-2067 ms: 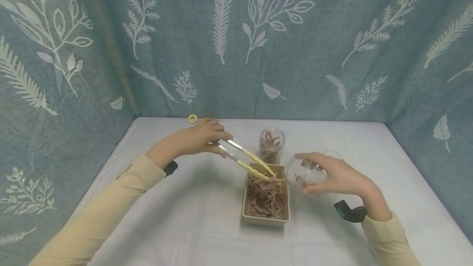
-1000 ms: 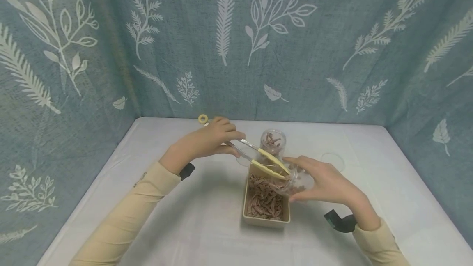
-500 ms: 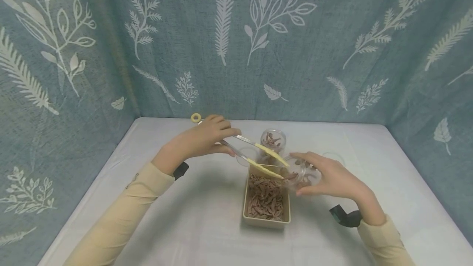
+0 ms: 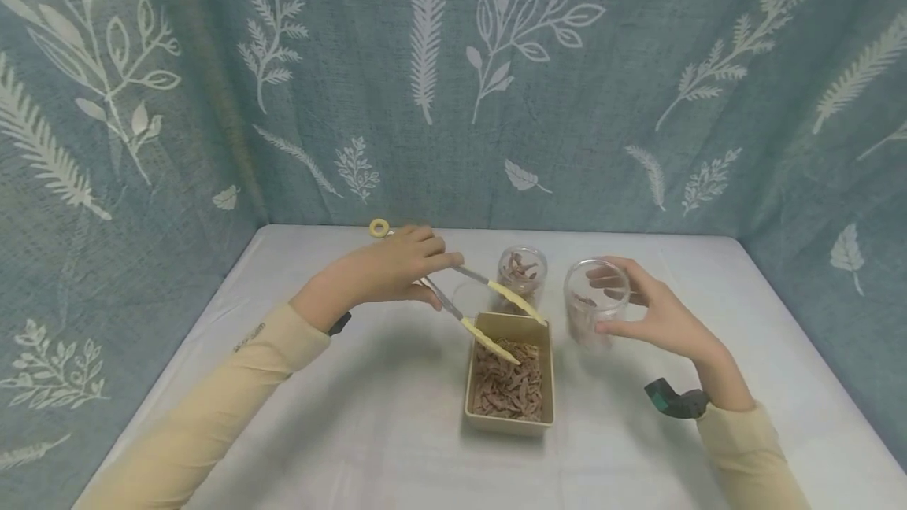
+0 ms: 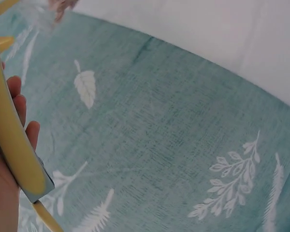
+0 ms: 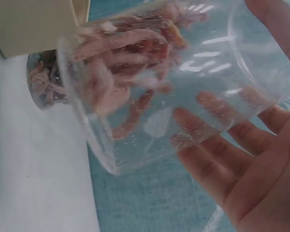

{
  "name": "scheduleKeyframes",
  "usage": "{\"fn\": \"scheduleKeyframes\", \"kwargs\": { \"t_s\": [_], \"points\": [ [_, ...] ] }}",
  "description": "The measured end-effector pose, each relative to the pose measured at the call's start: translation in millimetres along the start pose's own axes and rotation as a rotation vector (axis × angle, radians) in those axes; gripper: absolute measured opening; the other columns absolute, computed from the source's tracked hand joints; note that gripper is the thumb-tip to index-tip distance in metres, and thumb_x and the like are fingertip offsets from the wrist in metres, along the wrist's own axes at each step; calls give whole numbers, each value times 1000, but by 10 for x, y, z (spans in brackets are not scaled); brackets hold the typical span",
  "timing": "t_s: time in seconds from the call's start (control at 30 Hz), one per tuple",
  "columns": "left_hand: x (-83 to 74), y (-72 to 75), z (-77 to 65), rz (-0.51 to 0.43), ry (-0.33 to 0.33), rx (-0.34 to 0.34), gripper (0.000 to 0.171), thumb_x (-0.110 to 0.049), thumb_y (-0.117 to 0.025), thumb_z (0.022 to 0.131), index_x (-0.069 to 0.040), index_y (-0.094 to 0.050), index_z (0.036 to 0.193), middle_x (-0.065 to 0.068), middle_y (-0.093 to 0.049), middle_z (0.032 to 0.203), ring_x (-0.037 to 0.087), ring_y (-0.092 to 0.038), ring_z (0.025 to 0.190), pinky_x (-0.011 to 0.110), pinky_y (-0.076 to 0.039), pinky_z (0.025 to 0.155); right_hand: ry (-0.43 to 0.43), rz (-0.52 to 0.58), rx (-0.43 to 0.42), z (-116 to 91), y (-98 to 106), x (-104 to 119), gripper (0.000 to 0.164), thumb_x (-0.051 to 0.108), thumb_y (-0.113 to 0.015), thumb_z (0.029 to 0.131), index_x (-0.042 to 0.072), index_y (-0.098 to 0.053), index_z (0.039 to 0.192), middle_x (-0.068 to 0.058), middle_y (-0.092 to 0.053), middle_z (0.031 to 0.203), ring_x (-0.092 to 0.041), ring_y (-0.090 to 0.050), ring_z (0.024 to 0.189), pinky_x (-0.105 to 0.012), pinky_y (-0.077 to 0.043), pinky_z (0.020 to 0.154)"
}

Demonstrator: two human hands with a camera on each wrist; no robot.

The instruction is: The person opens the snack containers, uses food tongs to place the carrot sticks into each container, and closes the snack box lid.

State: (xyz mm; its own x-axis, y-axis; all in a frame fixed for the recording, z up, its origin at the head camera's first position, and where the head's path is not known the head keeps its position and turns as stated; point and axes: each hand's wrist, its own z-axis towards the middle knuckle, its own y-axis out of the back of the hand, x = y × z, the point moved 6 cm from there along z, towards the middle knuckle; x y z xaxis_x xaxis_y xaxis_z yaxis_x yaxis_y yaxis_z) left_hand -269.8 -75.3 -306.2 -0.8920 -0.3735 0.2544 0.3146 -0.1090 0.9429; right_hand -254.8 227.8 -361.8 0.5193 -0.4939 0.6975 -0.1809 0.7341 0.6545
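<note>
Tongs (image 4: 490, 343) are gripped by left hand (image 4: 393, 266), spread seemingly over tray (image 4: 506, 426), left of jar (image 4: 584, 323) held by right hand (image 4: 659, 317).

Spread yellow-tipped tongs (image 4: 490, 342), tilted above beige box (image 4: 507, 425) of brown strips (image 4: 506, 396), midway between side edges of table (image 4: 354, 439), clear jar (image 4: 583, 324), roughly upright, near box's right edge

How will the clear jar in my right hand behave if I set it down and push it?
The clear jar is probably light for its size: loose brownish strips only partly fill it. Its smooth, shiny wall may slip against the right hand. Being round, it would likely roll if it toppled.
</note>
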Motion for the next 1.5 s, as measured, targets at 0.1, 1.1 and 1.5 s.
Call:
{"fn": "scheduleKeyframes", "kwargs": {
  "t_s": [0.1,1.1,1.5],
  "points": [
    [-1,-43,72,30,-52,29,63,-49,-69,73,-13,-52,121,2,-51,89,19,-44,82,34,-40,78,4,18,-25,2,19,-6,81,11,-77,75,21,-32,142,-4,-52,130,-8,-51,116,-53,-40,92],
    [-198,-368,1014,260,-336,516,78,-57,-68,71,-36,-39,140,-2,-45,138,22,-41,121,42,-32,96,1,-20,-17,41,-52,24,83,12,-79,72,23,-34,142,-5,-55,127,-20,-54,114,-42,-43,92],
    [-227,-489,1108,234,-345,541,76,-50,-74,69,-39,-41,137,-7,-50,128,17,-41,111,39,-31,98,34,-23,-5,42,-73,49,84,11,-79,72,19,-33,143,-8,-54,128,-20,-54,115,-26,-41,95]
  ]
}}
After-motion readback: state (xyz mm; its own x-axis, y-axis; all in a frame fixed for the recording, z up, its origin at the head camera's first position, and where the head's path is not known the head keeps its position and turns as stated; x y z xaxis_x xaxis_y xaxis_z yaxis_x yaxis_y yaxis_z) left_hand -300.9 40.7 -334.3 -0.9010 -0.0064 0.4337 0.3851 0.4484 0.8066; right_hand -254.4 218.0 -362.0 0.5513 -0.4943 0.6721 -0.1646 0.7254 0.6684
